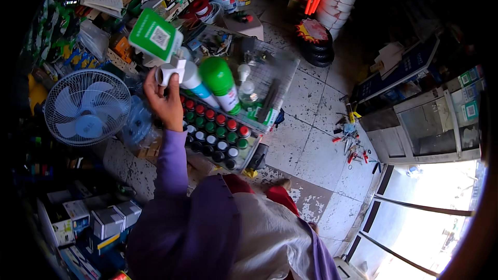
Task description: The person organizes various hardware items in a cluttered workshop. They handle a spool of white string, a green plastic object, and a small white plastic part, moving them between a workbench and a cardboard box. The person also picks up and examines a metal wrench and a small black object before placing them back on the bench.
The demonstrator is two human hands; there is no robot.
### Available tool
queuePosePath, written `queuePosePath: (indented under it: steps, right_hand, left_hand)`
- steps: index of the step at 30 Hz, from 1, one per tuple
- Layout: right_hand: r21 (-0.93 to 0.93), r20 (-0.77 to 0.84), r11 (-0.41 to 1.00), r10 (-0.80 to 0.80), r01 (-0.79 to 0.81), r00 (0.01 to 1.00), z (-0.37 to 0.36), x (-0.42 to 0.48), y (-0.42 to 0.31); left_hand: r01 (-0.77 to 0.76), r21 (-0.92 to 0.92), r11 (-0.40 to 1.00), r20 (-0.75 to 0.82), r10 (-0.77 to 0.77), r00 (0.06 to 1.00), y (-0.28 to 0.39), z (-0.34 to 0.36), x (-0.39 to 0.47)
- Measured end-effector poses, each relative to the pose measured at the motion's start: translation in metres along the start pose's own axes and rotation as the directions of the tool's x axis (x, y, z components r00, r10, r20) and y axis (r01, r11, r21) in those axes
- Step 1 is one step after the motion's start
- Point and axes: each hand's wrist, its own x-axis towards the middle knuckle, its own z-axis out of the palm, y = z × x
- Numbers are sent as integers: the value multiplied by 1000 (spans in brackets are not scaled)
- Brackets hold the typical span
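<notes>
My left hand (165, 99), in a purple sleeve, grips a white tube-shaped fitting (165, 76), probably plastic, with its open round end towards me. Right behind it stands a green-and-white sign (153, 35) with a printed code. A white-and-blue spray can (199, 87) and a larger green-capped can (220, 83) are just right of the fitting. Below them, rows of small bottles with red, green, white and black caps (210, 127) fill the front of a glass-topped counter (286, 81). My right hand is out of view.
A caged electric fan (87, 107) stands left of my hand. Light bulbs (244, 73) rest on the counter. Stacked boxes (109, 221) are at lower left. Hand tools (354, 144) lie on the tiled floor (311, 147) near a doorway. White rolls (338, 2) stand at the back.
</notes>
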Motion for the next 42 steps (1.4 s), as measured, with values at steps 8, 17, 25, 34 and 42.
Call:
queuePosePath:
  steps: [8,17,25,34,42]
  right_hand:
    - [295,190,799,-587,525,787,-147,97,-301]
    - [704,570,637,-770,313,285,-114,48,-526]
    - [555,797,824,-566,112,213,-148,122,-634]
    - [268,862,881,-399,389,311,-120,157,-655]
    - [260,890,725,-437,638,134,-107,180,-637]
  left_hand:
    - [-16,-10,1000,131,18,991,85,87,-106]
    - [353,203,913,113,-380,918,52,138,-190]
    - [653,-168,738,-629,-591,506,-171,5,-164]
    - [755,-371,540,-582,-769,264,-203,9,-199]
    - [767,-407,496,-592,-782,192,-204,15,-216]
